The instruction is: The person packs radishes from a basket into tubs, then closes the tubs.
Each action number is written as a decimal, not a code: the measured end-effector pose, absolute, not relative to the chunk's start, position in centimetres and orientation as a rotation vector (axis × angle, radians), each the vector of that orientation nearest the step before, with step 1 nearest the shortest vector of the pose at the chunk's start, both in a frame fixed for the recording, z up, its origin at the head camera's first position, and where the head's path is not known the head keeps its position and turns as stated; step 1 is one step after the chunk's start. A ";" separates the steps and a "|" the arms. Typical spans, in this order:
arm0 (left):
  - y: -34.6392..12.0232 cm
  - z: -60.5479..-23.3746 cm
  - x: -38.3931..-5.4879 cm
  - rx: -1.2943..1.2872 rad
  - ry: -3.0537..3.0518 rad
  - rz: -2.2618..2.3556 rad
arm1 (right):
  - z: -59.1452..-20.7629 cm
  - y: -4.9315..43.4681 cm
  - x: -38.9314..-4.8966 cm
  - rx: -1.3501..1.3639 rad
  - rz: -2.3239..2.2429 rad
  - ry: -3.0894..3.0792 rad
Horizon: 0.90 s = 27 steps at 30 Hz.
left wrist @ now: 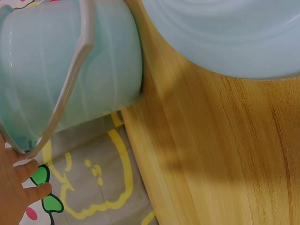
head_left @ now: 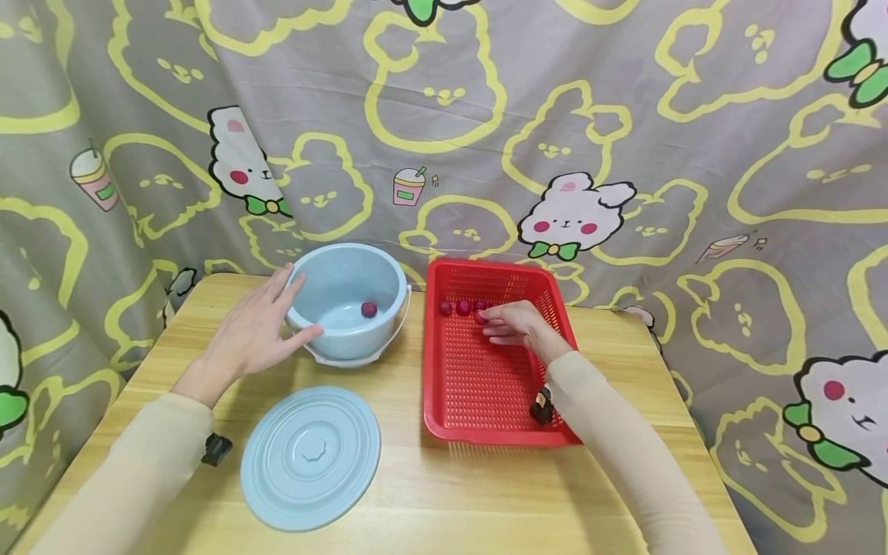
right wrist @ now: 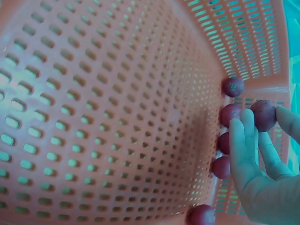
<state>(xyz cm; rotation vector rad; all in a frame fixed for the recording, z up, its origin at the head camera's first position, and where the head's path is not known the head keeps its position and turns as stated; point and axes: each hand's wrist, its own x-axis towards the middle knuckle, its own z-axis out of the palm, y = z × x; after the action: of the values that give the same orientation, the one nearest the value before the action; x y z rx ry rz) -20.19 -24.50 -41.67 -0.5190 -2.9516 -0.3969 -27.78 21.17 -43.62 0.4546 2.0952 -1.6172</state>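
My right hand (head_left: 516, 327) is inside the red plastic basket (head_left: 432, 362), near its back. In the right wrist view, its thumb and fingers pinch a small round dark red fruit (right wrist: 264, 116). Several like it lie along the basket's wall, among them one fruit (right wrist: 233, 87) near a corner and another fruit (right wrist: 201, 215) farther off. My left hand (head_left: 253, 324) is at the left rim of the light blue bucket (head_left: 347, 347), fingers extended and thumb spread toward the front. One dark red fruit (head_left: 369, 309) sits in the bucket.
A round light blue lid (head_left: 312, 459) lies on the wooden table (head_left: 416, 493) in front of the bucket. The bucket's white handle (head_left: 398, 327) hangs down its side. A patterned grey curtain (head_left: 444, 116) stands behind the table and along both sides.
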 end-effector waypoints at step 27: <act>-24.4 -41.5 -20.0 -0.509 -2.975 -0.392 | -38.4 17.1 -27.3 0.218 -1.689 2.074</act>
<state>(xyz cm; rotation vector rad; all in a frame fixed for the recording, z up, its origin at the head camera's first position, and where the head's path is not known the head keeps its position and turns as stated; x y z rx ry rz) -20.03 -24.43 -41.52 -0.5087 -2.9748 -0.3918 -27.32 17.06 -38.40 0.2180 2.0735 -1.6892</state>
